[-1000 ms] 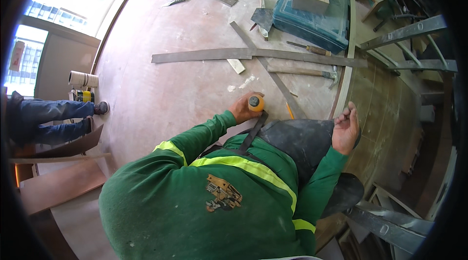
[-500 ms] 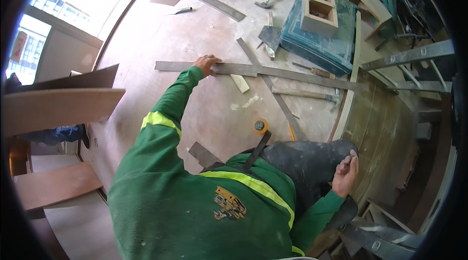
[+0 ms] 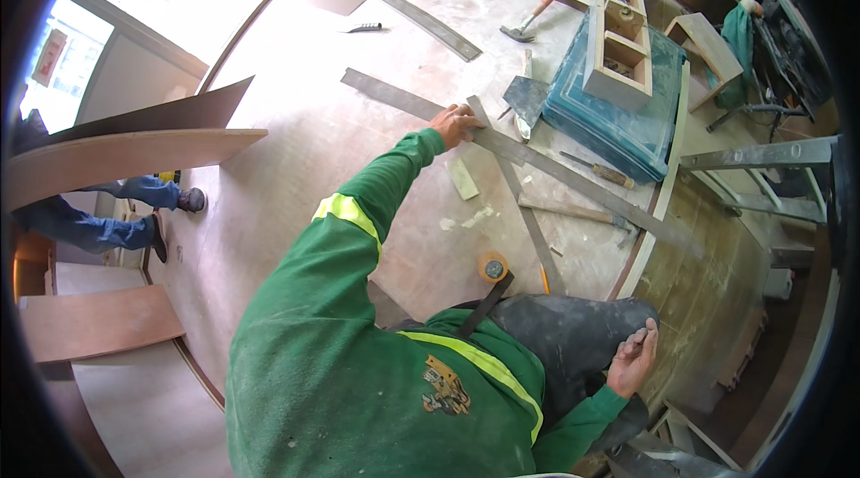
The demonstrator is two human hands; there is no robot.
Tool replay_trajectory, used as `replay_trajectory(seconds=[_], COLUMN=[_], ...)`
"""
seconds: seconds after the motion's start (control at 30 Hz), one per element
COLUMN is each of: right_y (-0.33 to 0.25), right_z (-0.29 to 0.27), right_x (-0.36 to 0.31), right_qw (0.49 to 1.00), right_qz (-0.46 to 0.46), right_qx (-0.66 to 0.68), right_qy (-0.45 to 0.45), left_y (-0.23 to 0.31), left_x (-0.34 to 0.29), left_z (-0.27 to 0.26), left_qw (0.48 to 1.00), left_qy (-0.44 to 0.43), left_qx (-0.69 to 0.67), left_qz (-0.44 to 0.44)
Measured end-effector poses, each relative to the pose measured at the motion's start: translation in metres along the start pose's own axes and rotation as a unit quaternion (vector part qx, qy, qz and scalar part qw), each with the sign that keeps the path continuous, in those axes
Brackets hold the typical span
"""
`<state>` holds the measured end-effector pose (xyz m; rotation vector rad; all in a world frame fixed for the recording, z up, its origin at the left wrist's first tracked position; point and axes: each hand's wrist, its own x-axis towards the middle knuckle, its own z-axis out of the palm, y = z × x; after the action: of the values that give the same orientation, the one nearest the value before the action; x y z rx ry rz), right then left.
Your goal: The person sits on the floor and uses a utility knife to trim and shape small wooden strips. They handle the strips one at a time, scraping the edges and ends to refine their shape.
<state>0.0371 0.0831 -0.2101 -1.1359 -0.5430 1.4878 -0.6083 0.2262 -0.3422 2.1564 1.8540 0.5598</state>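
Note:
A long flat grey strip point(image 3: 573, 179) lies slantwise over the pale board point(image 3: 296, 209), its near right end passing over the board's edge. It crosses above a second grey strip point(image 3: 528, 225). My left hand point(image 3: 457, 127) reaches out and is closed on the long strip close to that crossing; its fingertips are partly hidden. Near my knee, my right hand point(image 3: 634, 359) has its fingers curled together, and whatever they hold, if anything, cannot be made out. A small pale block point(image 3: 463, 180) and a claw hammer point(image 3: 573, 211) lie beside the strips.
A blue case point(image 3: 573, 111) bears a wooden compartment box point(image 3: 618, 43). Another hammer point(image 3: 537, 10), a utility knife point(image 3: 362, 27) and an orange tape roll point(image 3: 492, 266) lie on the board. A metal ladder point(image 3: 761, 155) stands right. Another person's legs point(image 3: 107, 209) show left behind panels.
My left hand has moved farther away, and the long strip has swung with it, its left end now farther off. My right hand stays by my knee. The view has shifted slightly.

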Motion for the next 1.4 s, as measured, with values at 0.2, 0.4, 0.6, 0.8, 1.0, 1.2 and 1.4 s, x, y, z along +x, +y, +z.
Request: replay_trajectory(seconds=[0.2,0.4,0.6,0.8,1.0,1.2,1.4], right_y=[-0.01,-0.006,0.0,0.002,-0.003,-0.003,0.003], right_z=[-0.013,-0.027,-0.011,0.008,0.004,0.018,0.015], right_x=[-0.018,-0.011,-0.008,0.002,-0.002,-0.008,-0.034], right_qw=[1.0,1.0,0.999,0.999,0.999,0.999,0.997], right_qz=[-0.014,-0.016,-0.009,-0.012,-0.005,0.004,0.003], right_qx=[0.009,0.021,0.032,0.035,0.037,0.023,-0.012], right_qy=[0.009,0.017,0.004,-0.009,-0.003,0.037,0.079], left_y=[0.041,0.062,0.072,0.052,0.025,-0.042,-0.07], left_x=[0.008,-0.004,-0.065,-0.076,-0.015,0.086,0.124], left_z=[0.018,0.021,0.019,0.001,0.013,0.024,0.008], left_qw=[1.0,0.994,0.978,0.967,0.981,0.965,0.945], left_qy=[0.003,0.088,0.148,0.163,0.174,0.023,-0.101], left_qx=[-0.029,-0.063,-0.11,-0.125,-0.035,0.146,-0.009], left_qz=[0.011,-0.009,-0.098,-0.153,-0.077,-0.217,-0.311])
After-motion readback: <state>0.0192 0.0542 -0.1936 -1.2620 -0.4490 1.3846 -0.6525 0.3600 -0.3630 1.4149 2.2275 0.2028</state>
